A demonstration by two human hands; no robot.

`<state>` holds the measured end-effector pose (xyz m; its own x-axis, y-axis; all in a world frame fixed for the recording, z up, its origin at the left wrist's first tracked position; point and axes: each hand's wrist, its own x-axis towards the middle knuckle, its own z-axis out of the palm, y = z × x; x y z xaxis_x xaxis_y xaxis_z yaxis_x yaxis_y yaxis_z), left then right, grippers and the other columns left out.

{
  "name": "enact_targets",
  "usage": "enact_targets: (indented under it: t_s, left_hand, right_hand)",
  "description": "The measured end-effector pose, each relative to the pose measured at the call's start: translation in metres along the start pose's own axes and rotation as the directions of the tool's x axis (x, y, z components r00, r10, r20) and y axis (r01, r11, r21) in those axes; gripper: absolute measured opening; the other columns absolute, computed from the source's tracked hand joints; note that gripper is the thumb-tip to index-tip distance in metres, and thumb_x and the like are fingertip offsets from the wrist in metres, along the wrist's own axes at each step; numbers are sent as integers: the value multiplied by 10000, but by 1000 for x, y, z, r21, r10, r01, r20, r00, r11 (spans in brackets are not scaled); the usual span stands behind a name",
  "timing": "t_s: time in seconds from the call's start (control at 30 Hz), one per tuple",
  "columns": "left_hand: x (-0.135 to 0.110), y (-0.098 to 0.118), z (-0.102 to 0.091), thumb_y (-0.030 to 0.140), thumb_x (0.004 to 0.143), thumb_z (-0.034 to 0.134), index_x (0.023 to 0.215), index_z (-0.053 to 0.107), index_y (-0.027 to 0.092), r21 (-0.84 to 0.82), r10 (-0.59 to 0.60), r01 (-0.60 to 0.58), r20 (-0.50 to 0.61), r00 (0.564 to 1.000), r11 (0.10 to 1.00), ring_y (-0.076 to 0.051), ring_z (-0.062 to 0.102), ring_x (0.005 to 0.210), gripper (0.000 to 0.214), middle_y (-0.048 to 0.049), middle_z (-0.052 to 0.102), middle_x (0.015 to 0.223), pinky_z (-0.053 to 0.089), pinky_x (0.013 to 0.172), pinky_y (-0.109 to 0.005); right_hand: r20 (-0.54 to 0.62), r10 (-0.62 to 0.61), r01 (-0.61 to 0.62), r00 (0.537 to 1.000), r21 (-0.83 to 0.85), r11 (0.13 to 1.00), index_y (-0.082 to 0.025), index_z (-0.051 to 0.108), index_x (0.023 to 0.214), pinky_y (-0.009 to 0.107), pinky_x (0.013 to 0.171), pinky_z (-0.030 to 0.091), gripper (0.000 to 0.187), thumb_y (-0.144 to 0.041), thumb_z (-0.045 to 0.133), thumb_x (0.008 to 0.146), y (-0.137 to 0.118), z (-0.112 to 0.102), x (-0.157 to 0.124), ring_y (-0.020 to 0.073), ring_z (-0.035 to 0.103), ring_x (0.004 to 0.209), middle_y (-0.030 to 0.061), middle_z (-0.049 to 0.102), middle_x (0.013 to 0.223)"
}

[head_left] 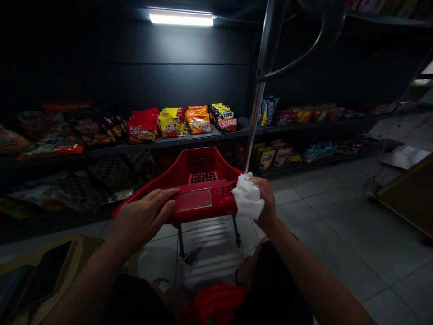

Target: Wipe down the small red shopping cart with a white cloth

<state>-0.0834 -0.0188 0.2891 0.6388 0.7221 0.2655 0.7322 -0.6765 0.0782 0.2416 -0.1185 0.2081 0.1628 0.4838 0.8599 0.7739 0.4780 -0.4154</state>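
Note:
A red plastic shopping cart (203, 164) stands in front of me, its handle (192, 200) towards my body. My left hand (145, 214) grips the left end of that handle, fingers together over the top and thumb on the near side. A crumpled white cloth (248, 197) is bunched in my right hand (265, 203), which is closed around it. The cloth lies against the handle's right end. Just behind it, a metal pole (259, 97) rises from the cart's right side, with a curved arm at its top.
Shelves behind the cart hold several bagged noodle packs (198, 119) and snack bags (267, 158). A lit tube lamp (181, 18) hangs above. At lower left, a dark phone (47, 271) lies on a brown surface. A brown box-like object (409, 198) stands at right on the tiled floor (324, 234).

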Motion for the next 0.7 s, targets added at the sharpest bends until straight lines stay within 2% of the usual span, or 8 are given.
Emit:
enact_targets:
  t_s: [0.07,0.17,0.27,0.37,0.47,0.57,0.63,0.7]
  left_hand:
    - [-2,-4,-2,439,1002,289,1339,588,291,21,-36,36,15,999,999,-215,680,1070,474,-11,649,1343,505,817,-288]
    - [-4,-12,-4,428,994,295,1315,590,290,45,-79,78,21,997,996,-206,678,1078,457,-2,648,1342,492,797,-269]
    - [-5,-16,-4,425,994,302,1328,571,301,62,-65,63,30,997,996,-201,679,1071,446,4,646,1344,481,773,-256]
    - [-4,-11,-6,429,1001,301,1327,568,303,61,-57,55,27,998,997,-200,679,1064,440,13,639,1352,476,767,-253]
    - [-4,-4,-9,421,1013,300,1314,569,296,72,-85,83,31,996,994,-195,673,1068,422,32,641,1346,467,782,-252]
    - [-5,-7,-10,411,1019,298,1314,557,308,92,-97,92,52,994,991,-192,666,1077,405,43,640,1344,460,781,-251]
    - [-6,-15,-8,434,1016,289,1313,560,313,98,-134,129,52,990,987,-204,675,1053,420,26,648,1332,461,764,-261]
    - [-6,-26,-6,470,1004,281,1308,575,315,96,-184,178,61,981,979,-218,686,1027,450,5,655,1323,467,762,-275]
  right_hand:
    - [-58,84,-83,995,18,996,-287,694,1153,509,1052,497,334,-362,706,828,-6,13,-18,310,609,1203,74,685,1178]
    - [-115,293,-282,949,98,954,-193,735,1015,363,983,574,330,-452,573,892,-6,36,-50,245,662,1143,69,721,1079]
    - [-148,528,-497,836,202,844,-164,703,1065,328,802,628,384,-382,406,959,9,63,-82,210,724,950,74,735,918]
    - [-101,700,-664,707,247,706,-231,668,1098,413,847,592,283,-353,525,887,27,83,-111,262,693,1010,84,739,944]
    - [-33,802,-776,597,232,587,-201,653,1057,423,868,549,308,-380,531,838,42,90,-136,287,658,1008,108,734,1002]
    - [-3,858,-836,514,224,502,-165,640,991,430,876,522,304,-368,505,808,45,93,-146,300,640,971,128,730,979]
    - [15,862,-836,507,253,487,-169,630,1042,414,907,508,329,-361,515,801,39,97,-140,291,629,1006,116,722,1019]
    - [11,820,-773,573,339,536,-183,588,1182,390,976,480,412,-370,527,820,29,103,-128,269,602,1106,100,689,1137]
